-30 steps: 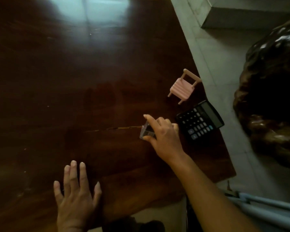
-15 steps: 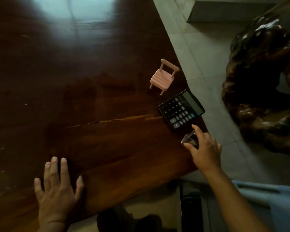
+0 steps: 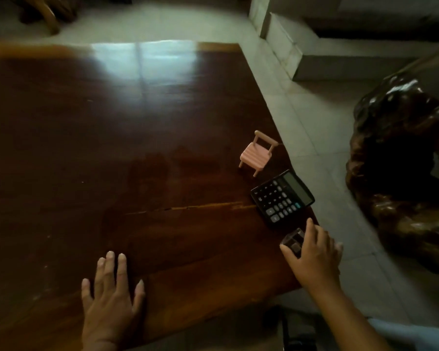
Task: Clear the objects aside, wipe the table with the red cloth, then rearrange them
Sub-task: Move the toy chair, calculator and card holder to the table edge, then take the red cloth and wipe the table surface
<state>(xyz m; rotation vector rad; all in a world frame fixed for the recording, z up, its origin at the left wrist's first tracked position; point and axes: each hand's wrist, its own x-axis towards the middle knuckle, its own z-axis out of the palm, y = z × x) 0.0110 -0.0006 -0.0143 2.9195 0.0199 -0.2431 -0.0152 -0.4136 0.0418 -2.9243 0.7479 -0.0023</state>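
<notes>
My right hand [image 3: 314,252] grips a small clear cube [image 3: 293,241] at the right edge of the dark wooden table [image 3: 137,148], just below a black calculator [image 3: 283,197]. A tiny pink toy chair [image 3: 257,153] stands upright beyond the calculator, close to the same edge. Flat on the table near the front edge lies my left hand [image 3: 110,297], fingers spread and holding nothing. No red cloth is in view.
A large dark glossy carved wooden piece [image 3: 403,173] stands on the tiled floor to the right of the table. A grey stone step [image 3: 340,64] lies at the back right. Wooden furniture legs [image 3: 46,13] show at the top left.
My right hand has carried the clear cube from the table's middle rightward, to the edge below the calculator. The camera view has shifted; my left hand stays flat.
</notes>
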